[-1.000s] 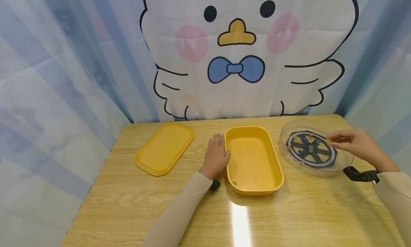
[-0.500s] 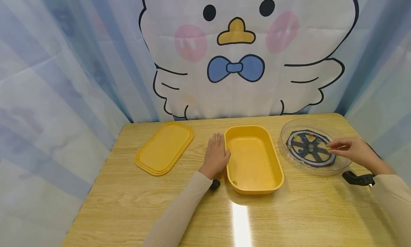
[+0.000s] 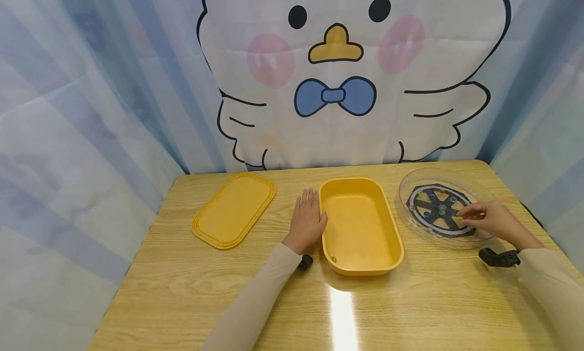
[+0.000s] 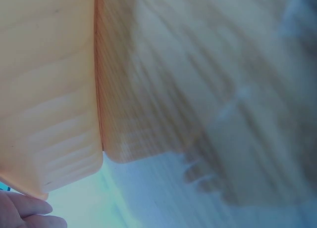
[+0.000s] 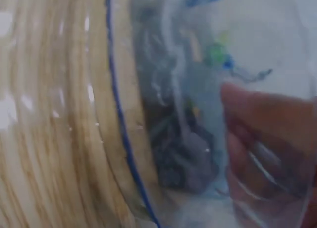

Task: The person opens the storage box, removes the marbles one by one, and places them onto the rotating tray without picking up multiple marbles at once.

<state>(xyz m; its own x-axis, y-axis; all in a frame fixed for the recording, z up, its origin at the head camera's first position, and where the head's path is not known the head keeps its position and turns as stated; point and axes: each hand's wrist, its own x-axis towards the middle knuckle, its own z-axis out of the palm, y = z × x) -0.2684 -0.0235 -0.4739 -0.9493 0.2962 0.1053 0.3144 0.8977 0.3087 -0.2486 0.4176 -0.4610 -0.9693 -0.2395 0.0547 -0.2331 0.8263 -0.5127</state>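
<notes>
My left hand (image 3: 306, 223) lies along the left outer wall of a yellow plastic tub (image 3: 360, 224), its fingers straight and its thumb at the rim. In the left wrist view, fingertips (image 4: 29, 208) show beside the tub wall (image 4: 49, 99). A small green-yellow marble (image 3: 333, 259) sits in the tub's near left corner. Over a clear round dish (image 3: 412, 181), my right hand (image 3: 495, 220) pinches a yellow-green marble (image 3: 459, 219) between thumb and fingers. Several coloured marbles are spread over a dark wheel-shaped pattern (image 3: 424, 207) in the dish. The right wrist view is blurred.
A flat yellow lid (image 3: 234, 210) lies on the wooden table (image 3: 182, 290) to the left of the tub. Behind the table hangs a curtain (image 3: 337, 138) with a cartoon bird. Black straps (image 3: 499, 257) sit at the wrists.
My right hand has moved left and slightly toward me over the round dish, still pinching the yellow-green marble. The left hand and the tub have stayed in place.
</notes>
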